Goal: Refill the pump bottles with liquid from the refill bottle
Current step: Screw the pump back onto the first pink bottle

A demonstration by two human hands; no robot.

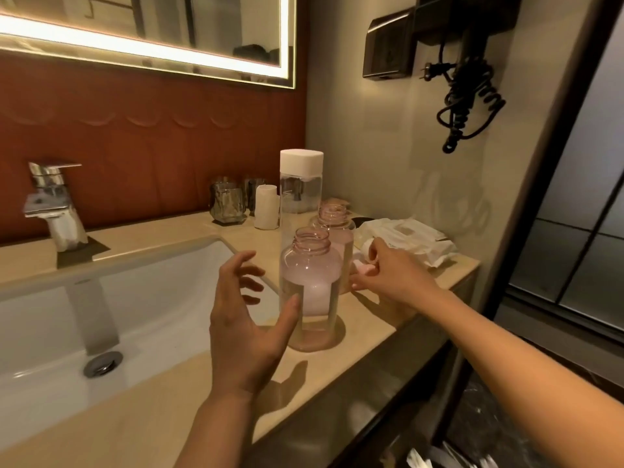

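Two pink-tinted pump bottles stand uncapped on the beige counter [202, 393] to the right of the sink. The near bottle [312, 265] holds clear liquid in its lower part. The second bottle [337, 228] is just behind it. The tall clear refill bottle [299, 194], with its white cap on, stands upright behind both. My left hand [243, 319] is spread open beside the near bottle, and its thumb touches the bottle's left side. My right hand [391, 268] reaches past the bottles and pinches a small pink pump cap [364, 269] low over the counter.
The white sink basin [141, 298] and chrome faucet [54, 204] are on the left. Glass tumblers [228, 204] and a white roll [266, 207] stand at the back. A white wipes pack [412, 238] lies at the right. A hair dryer [469, 79] hangs on the wall.
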